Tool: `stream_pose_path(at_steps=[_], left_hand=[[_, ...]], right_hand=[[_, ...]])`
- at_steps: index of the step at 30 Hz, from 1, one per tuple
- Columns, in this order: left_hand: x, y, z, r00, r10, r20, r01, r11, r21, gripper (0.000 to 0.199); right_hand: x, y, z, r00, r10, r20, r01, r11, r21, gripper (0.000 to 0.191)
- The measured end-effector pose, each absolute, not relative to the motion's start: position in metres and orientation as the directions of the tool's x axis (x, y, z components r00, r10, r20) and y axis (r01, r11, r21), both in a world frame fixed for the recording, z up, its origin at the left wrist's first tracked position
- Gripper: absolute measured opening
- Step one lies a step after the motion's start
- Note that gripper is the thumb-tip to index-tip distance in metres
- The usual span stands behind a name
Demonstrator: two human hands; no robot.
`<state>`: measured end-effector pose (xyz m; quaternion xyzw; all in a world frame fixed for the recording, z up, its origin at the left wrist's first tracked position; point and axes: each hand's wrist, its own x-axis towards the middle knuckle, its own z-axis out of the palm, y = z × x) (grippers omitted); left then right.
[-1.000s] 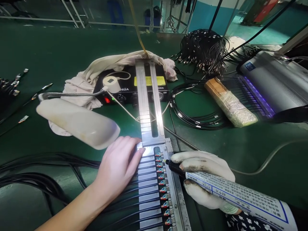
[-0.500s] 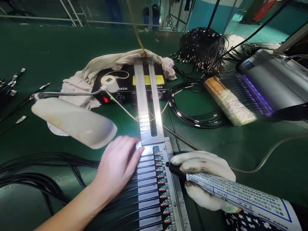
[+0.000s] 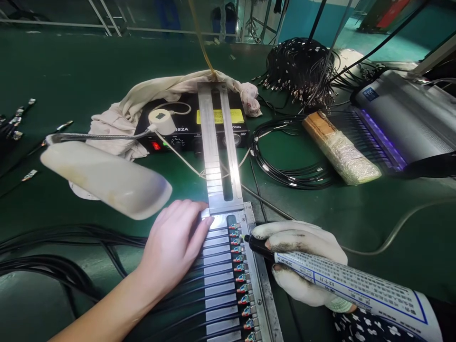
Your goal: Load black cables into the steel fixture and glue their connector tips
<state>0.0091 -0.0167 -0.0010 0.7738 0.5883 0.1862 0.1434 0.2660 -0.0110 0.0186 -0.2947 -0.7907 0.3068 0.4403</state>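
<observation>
A long metal fixture (image 3: 219, 327) runs up the middle of the view with a row of black cables laid across it. Their small connectors (image 3: 241, 278), with coloured wires showing, line its right side. My bare left hand (image 3: 175, 236) grips the fixture's left edge near the top of the row, thumb on the metal, the other fingertips partly hidden. In a stained white glove, my right hand (image 3: 302, 242) holds a white labelled glue bottle (image 3: 351, 285) lying tilted. Its thin tip, past a black nozzle, is beside one of the uppermost connectors.
A white lamp head (image 3: 107, 180) hangs left of the fixture. Behind stands a black control box (image 3: 171, 133) with a cloth (image 3: 164, 89) around it. On the right are coiled cables (image 3: 274, 166), a plastic-wrapped block (image 3: 342, 149) and a grey machine glowing purple (image 3: 402, 118).
The bottle's tip has shifted slightly upward, from one connector toward the one above, with my right hand. My left hand keeps its place on the fixture.
</observation>
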Motion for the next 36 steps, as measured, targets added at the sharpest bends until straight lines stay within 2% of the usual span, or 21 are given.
stream_pose_path(at_steps=[6,17,24,36], left_hand=[[0.009,-0.017,-0.001,0.238,0.964,0.122,0.856,-0.268,0.442,0.027],[0.009,-0.017,-0.001,0.243,0.962,0.121,0.857,-0.271,0.439,0.026],[0.009,-0.017,0.0,0.239,0.964,0.118,0.859,-0.267,0.436,0.026],[0.008,-0.017,-0.001,0.244,0.962,0.122,0.859,-0.273,0.433,0.027]], right_hand=[[0.263,-0.009,0.02,-0.427,0.738,0.523,0.175,0.635,-0.753,0.02],[0.271,-0.022,0.029,-0.383,0.751,0.538,0.16,0.628,-0.762,0.028],[0.269,-0.028,0.021,-0.439,0.736,0.515,0.198,0.639,-0.744,0.024],[0.266,-0.024,0.02,-0.412,0.751,0.516,0.201,0.628,-0.752,0.022]])
